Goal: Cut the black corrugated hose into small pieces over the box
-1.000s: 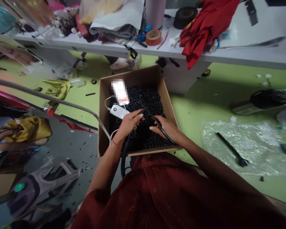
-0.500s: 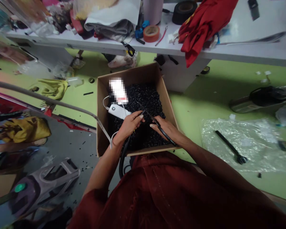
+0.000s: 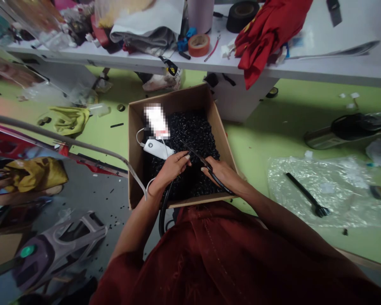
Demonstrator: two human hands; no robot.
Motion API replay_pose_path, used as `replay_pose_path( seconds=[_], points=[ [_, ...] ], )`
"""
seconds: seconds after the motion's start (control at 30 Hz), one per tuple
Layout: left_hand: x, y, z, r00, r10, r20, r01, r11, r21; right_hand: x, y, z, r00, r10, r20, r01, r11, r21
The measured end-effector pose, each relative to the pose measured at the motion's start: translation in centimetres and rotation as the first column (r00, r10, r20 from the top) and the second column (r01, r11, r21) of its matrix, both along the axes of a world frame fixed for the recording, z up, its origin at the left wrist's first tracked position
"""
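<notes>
Green tabletop (image 3: 257,144) with crinkled clear plastic (image 3: 284,199) and a yellow cloth (image 3: 68,121).

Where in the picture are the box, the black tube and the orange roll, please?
Box (image 3: 186,101): head view, inside of its far wall.
Black tube (image 3: 164,209): head view, the stretch at the box's near edge.
Orange roll (image 3: 199,50): head view, its outer side.

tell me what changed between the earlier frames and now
The view has shifted slightly, putting the cardboard box a little further left in the picture. Nothing was visibly grasped or released: the left hand still holds the black tube, the right hand the scissors.
</notes>
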State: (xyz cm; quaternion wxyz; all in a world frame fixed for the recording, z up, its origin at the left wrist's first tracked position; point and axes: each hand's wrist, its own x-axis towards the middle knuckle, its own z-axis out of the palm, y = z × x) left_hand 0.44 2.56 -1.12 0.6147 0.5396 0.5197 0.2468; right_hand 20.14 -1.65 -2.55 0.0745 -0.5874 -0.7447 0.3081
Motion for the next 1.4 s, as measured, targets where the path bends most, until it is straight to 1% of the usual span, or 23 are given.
replay_pose_path(
  seconds=[0.17, 0.23, 0.33, 0.4, 0.47, 0.57, 0.67, 0.77, 0.9, 0.97, 1.1, 1.2, 1.3, 1.4],
  points=[
    [-0.2, 0.2, -0.3, 0.998, -0.016, -0.055, 0.015, 1.000, -0.014, -0.3, 0.0, 0.2, 0.993, 0.020, 0.115, -0.015, 0.999, -0.048],
    [-0.3, 0.3, -0.5, 0.996, -0.022, -0.089, 0.021, 1.000, -0.007, -0.4, 0.0, 0.2, 0.984, 0.027, 0.175, -0.016, 0.998, -0.062],
    [-0.4, 0.4, -0.8, 0.991, -0.027, -0.131, 0.030, 0.999, 0.016, -0.5, -0.1, 0.2, 0.974, 0.039, 0.223, -0.025, 0.998, -0.063],
    [-0.4, 0.3, -0.8, 0.992, -0.024, -0.126, 0.026, 1.000, 0.012, -0.5, -0.1, 0.3, 0.972, 0.038, 0.233, -0.026, 0.998, -0.053],
    [-0.3, 0.3, -0.4, 0.998, -0.008, -0.068, 0.006, 1.000, -0.024, -0.5, -0.2, 0.3, 0.972, 0.026, 0.232, -0.017, 0.999, -0.039],
    [-0.4, 0.2, 0.4, 0.990, 0.027, 0.135, -0.010, 0.993, -0.121, -0.4, -0.4, 0.3, 0.983, -0.019, 0.185, 0.022, 1.000, -0.013],
    [-0.8, 0.1, 1.4, 0.927, 0.068, 0.369, 0.003, 0.982, -0.188, -0.2, -0.5, 0.3, 0.992, -0.093, 0.082, 0.090, 0.995, 0.030],
    [-1.3, -0.2, 1.8, 0.865, 0.079, 0.495, 0.028, 0.978, -0.205, 0.0, -0.5, 0.4, 0.989, -0.147, -0.022, 0.148, 0.986, 0.072],
    [-1.5, -0.5, 1.7, 0.846, 0.026, 0.533, 0.102, 0.972, -0.210, 0.0, -0.6, 0.4, 0.980, -0.176, -0.097, 0.184, 0.980, 0.080],
    [-1.5, -0.5, 1.5, 0.842, 0.018, 0.539, 0.112, 0.972, -0.208, 0.0, -0.6, 0.3, 0.977, -0.174, -0.123, 0.185, 0.979, 0.083],
    [-1.2, -0.4, 1.5, 0.840, 0.070, 0.538, 0.072, 0.968, -0.240, 0.1, -0.5, 0.0, 0.974, -0.163, -0.159, 0.179, 0.979, 0.093],
    [-0.8, -0.3, 1.8, 0.855, 0.109, 0.506, 0.034, 0.963, -0.266, 0.2, -0.5, -0.1, 0.975, -0.151, -0.164, 0.170, 0.980, 0.107],
    [-0.5, -0.1, 1.9, 0.868, 0.152, 0.473, 0.009, 0.947, -0.321, 0.1, -0.4, -0.4, 0.978, -0.134, -0.162, 0.154, 0.981, 0.120],
    [-0.4, -0.1, 1.7, 0.867, 0.164, 0.469, 0.001, 0.943, -0.333, 0.1, -0.4, -0.7, 0.979, -0.120, -0.164, 0.143, 0.981, 0.134]
  ],
)
